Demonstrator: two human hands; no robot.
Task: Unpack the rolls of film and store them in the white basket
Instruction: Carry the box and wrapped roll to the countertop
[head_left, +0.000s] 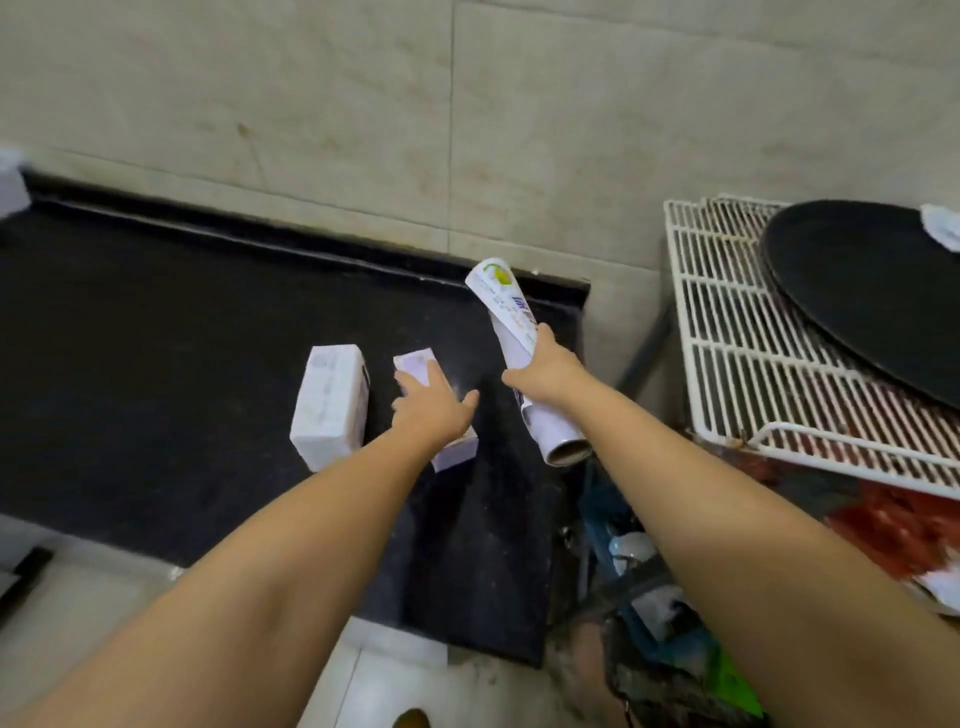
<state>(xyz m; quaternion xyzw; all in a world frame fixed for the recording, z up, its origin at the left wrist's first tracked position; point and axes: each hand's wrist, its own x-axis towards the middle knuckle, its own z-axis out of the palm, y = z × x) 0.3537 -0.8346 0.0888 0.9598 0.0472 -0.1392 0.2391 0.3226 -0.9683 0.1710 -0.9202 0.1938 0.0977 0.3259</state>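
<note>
My right hand (545, 371) is shut around a roll of film (511, 317) with a printed paper label, held tilted above the right end of the black counter (156, 338); its cardboard core faces me. My left hand (434, 405) rests flat, fingers spread, on a pale purple box (457, 449) lying on the counter. A second white box (330, 408) lies just left of it, untouched. A white wire basket (727, 332) stands to the right of the counter, apart from both hands.
A large black round pan (872, 291) lies on the wire basket. Below the basket are red items (893, 525) and dark clutter near the floor. A tiled wall (467, 104) runs behind the counter. A white object (10, 187) sits at the far left edge.
</note>
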